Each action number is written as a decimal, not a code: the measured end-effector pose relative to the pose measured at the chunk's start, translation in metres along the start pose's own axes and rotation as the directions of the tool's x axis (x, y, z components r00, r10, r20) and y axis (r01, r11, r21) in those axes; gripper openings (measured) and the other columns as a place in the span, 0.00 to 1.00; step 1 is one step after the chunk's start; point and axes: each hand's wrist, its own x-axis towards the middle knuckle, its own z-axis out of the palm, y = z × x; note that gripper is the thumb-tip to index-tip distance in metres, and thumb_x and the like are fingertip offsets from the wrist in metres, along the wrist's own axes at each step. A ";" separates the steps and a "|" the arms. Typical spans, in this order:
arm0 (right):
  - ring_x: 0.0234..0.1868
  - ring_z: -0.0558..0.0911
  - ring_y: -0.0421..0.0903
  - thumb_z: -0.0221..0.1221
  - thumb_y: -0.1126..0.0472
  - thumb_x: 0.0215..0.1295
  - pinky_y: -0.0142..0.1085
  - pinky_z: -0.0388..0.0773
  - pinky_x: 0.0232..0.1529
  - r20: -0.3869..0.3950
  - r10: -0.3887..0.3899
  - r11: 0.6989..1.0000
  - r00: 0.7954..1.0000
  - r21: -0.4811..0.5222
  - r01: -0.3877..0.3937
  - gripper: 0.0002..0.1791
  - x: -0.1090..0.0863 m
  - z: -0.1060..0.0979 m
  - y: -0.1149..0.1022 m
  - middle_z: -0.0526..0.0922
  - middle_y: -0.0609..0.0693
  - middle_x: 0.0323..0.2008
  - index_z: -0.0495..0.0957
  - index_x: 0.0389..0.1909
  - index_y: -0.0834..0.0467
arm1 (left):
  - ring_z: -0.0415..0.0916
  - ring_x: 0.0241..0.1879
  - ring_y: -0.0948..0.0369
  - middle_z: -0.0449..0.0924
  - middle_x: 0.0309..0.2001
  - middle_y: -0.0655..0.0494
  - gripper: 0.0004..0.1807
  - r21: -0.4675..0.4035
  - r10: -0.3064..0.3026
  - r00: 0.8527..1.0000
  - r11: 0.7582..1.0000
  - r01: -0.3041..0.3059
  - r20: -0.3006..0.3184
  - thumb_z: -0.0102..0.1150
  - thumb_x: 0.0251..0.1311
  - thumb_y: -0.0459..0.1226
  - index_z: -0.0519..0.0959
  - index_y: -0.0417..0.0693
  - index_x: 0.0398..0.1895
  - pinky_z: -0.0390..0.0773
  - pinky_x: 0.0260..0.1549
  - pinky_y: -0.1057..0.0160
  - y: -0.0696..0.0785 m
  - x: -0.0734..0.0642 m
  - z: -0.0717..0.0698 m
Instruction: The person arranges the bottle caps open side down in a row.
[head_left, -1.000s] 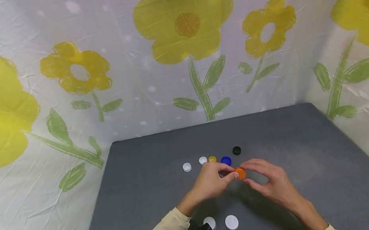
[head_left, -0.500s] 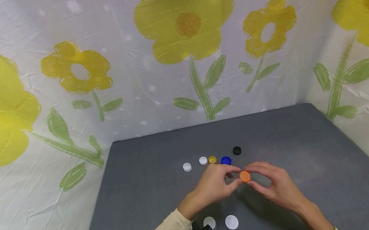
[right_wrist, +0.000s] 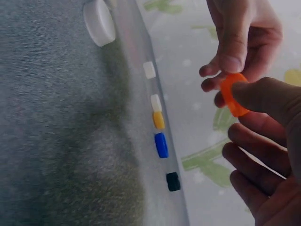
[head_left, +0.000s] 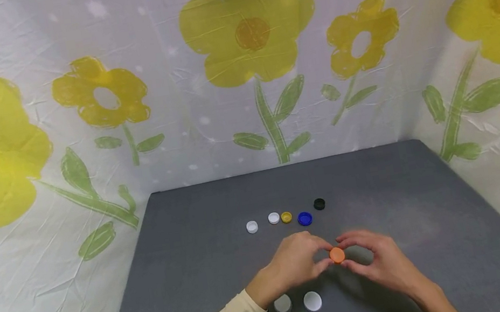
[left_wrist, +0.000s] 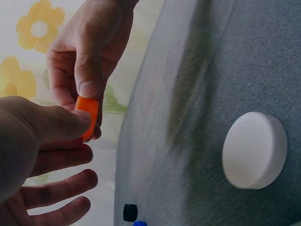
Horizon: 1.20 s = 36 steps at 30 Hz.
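Between my two hands, above the dark table, is an orange bottle cap (head_left: pixel 337 255), its flat round face turned up toward the head camera. My left hand (head_left: pixel 295 264) pinches its left edge with the thumb (left_wrist: pixel 70 123) and a fingertip. On the opposite edge, the thumb and fingertips of my right hand (head_left: pixel 380 261) pinch it too. In the left wrist view the orange cap (left_wrist: pixel 88 113) shows edge-on with a thumb from each hand on it. My right thumb (right_wrist: pixel 263 96) covers part of the cap (right_wrist: pixel 233 94) in the right wrist view.
Behind the hands, a row of small caps lies on the grey table (head_left: pixel 211 282): two white caps (head_left: pixel 252 227), a yellow one (head_left: pixel 286 217), a blue one (head_left: pixel 305 218) and a black one (head_left: pixel 319 204). Nearer me lie two larger white lids (head_left: pixel 312 301), one partly behind the left wrist camera.
Both hands have moved toward me and slightly right, carrying the orange cap away from the row. The cap has turned so its flat face shows more fully. The other caps lie where they were.
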 end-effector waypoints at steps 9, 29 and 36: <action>0.53 0.83 0.39 0.77 0.56 0.51 0.41 0.82 0.50 0.153 0.025 1.000 0.988 -0.007 -0.025 0.18 -0.011 0.003 0.002 0.85 0.40 0.52 0.84 0.42 0.36 | 0.76 0.30 0.72 0.87 0.36 0.72 0.10 -0.022 0.049 0.993 0.999 -0.047 0.106 0.71 0.57 0.51 0.89 0.65 0.41 0.75 0.27 0.70 0.003 -0.004 0.018; 0.52 0.83 0.42 0.72 0.54 0.57 0.37 0.81 0.48 0.439 0.072 0.995 0.896 0.032 -0.096 0.10 -0.021 0.011 0.006 0.82 0.36 0.50 0.87 0.40 0.40 | 0.72 0.21 0.72 0.80 0.23 0.75 0.06 0.081 0.092 0.963 0.990 -0.116 0.253 0.72 0.54 0.53 0.86 0.68 0.29 0.67 0.21 0.68 0.017 -0.012 0.045; 0.52 0.82 0.42 0.73 0.54 0.56 0.41 0.81 0.50 0.433 0.064 0.998 0.899 -0.026 -0.058 0.12 -0.024 0.013 0.009 0.82 0.37 0.51 0.87 0.41 0.38 | 0.78 0.28 0.66 0.82 0.25 0.68 0.10 0.265 0.121 0.966 0.947 -0.181 0.227 0.69 0.55 0.57 0.83 0.68 0.27 0.70 0.27 0.63 0.027 -0.016 0.051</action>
